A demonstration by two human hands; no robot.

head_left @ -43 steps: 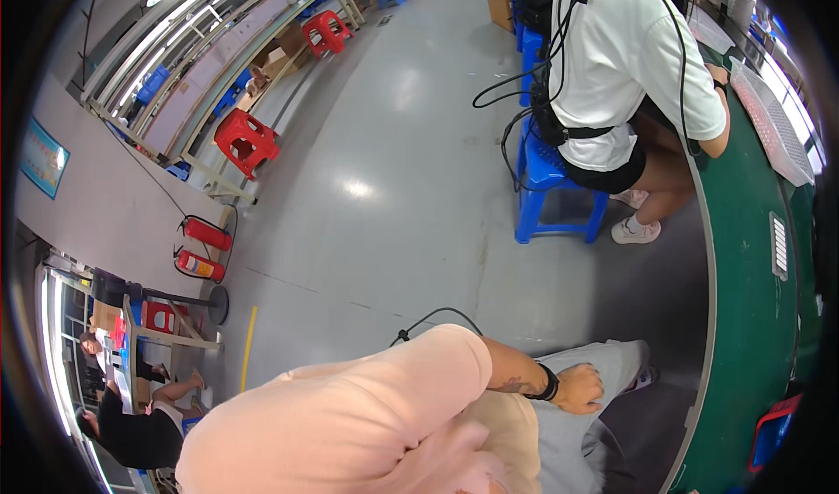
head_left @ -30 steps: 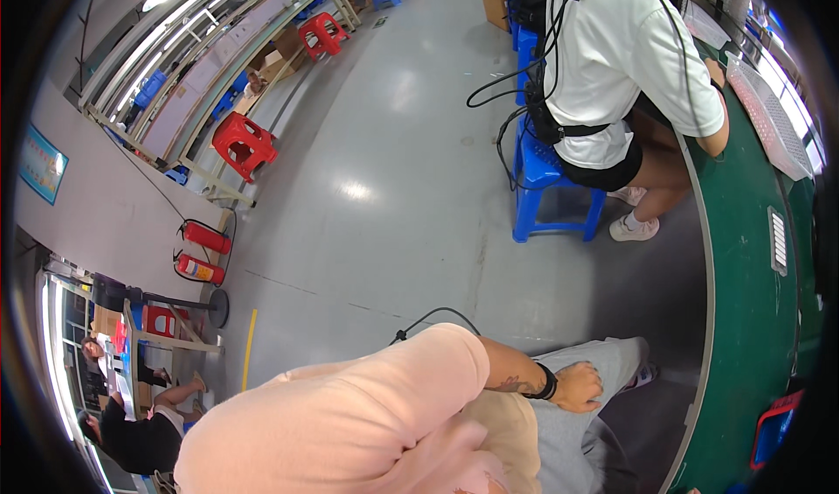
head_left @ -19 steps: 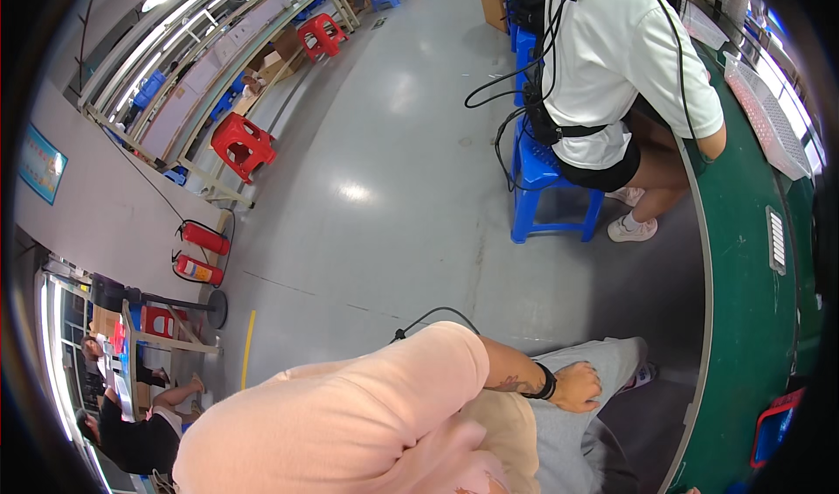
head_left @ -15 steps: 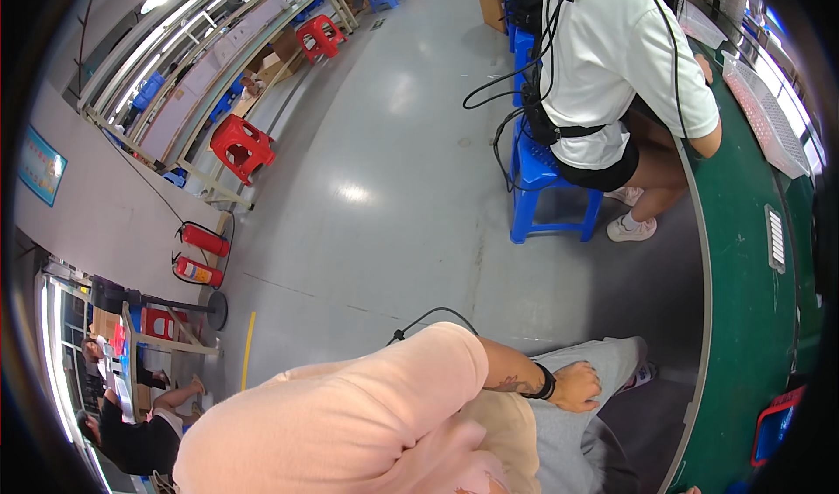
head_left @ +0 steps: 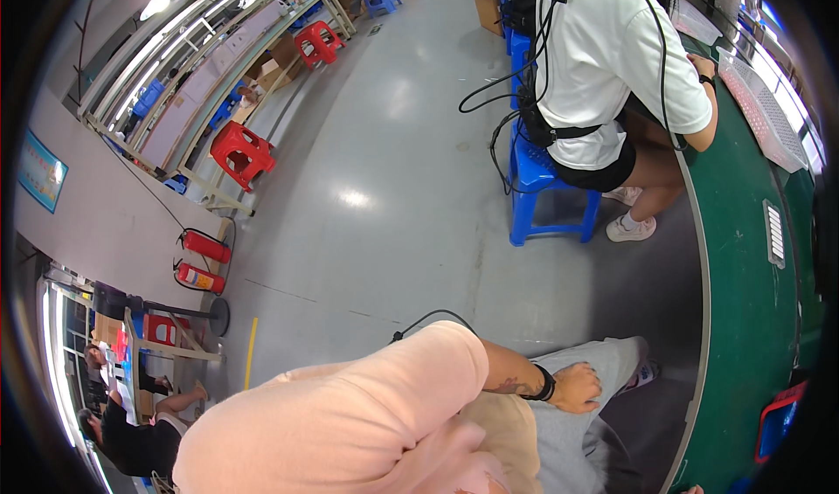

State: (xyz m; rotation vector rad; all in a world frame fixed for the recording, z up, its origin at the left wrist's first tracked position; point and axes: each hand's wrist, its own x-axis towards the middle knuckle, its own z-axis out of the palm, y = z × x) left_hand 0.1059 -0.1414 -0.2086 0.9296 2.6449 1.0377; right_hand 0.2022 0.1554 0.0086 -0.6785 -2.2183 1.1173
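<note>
My left hand [head_left: 575, 387] lies palm down on the knee of my grey trousers [head_left: 612, 357], its fingers loosely spread and nothing in them. A black band [head_left: 545, 384] circles that wrist, and the arm comes out of a pink sleeve [head_left: 376, 398]. By the edge of the green worktable [head_left: 743, 345], a sliver of skin at the bottom rim seems to be my right hand [head_left: 693, 490]; its fingers are cut off from view.
A co-worker in white [head_left: 603, 66] sits on a blue stool [head_left: 551, 188] at the table. A white basket [head_left: 760, 114] and a red-rimmed tray [head_left: 780, 420] stand on it. Red stools [head_left: 242, 155] and fire extinguishers [head_left: 203, 245] line the left side.
The co-worker's arm has shifted, and a hand with a dark wristband now shows at the table edge. The view has moved slightly. My left hand stays on the knee.
</note>
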